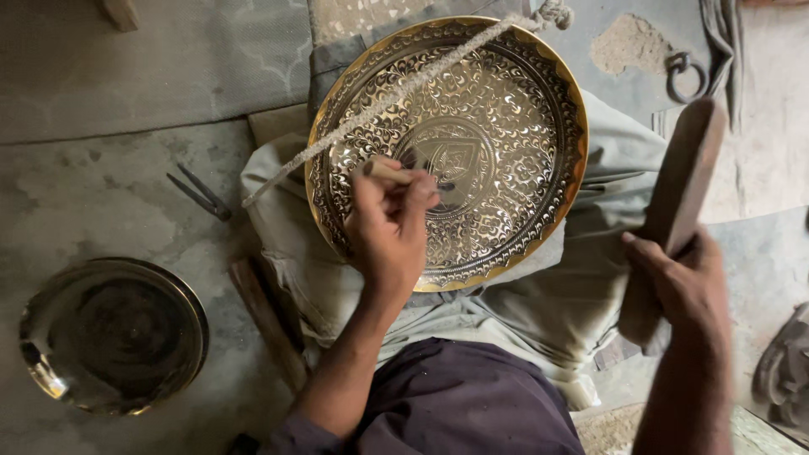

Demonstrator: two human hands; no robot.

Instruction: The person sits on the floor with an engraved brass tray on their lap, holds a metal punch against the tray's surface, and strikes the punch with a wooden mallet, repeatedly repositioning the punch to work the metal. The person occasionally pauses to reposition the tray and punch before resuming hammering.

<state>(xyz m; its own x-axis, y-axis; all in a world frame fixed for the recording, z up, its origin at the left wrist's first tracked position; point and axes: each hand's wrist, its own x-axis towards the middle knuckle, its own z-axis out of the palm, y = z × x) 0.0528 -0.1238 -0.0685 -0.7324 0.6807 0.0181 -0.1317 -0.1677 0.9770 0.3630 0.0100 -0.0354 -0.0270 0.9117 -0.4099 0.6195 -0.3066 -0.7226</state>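
Close in, nearest the camera:
Left hand: the left hand has its fingers pinched tight around a short pale wooden-handled punch, whose working end sits under the fingertips on the plate's central medallion.
Right hand: the right hand is closed in a full fist on a long reddish-brown wooden mallet, raised off to the right and well apart from the plate; the mallet's head rises beyond the knuckles.
Plate: the large round engraved brass plate lies tilted on the person's pale cloth-covered lap, directly beneath and beyond the left fingertips.
Progress: scrolling pattern already fills the plate's whole face, rim band to centre; judging by the punch's place, only detail in the medallion looks left to work, though I cannot tell how fine the finish is.
Cord: a pale twisted rope runs diagonally across the plate, just past the left fingers.
Left of the hand: a plain shiny round metal dish rests on the grey floor, unengraved; small dark metal pincers lie further up.
Far side: a dark iron ring lies beyond the mallet.
Packages, labels, signs: none show anywhere in view.
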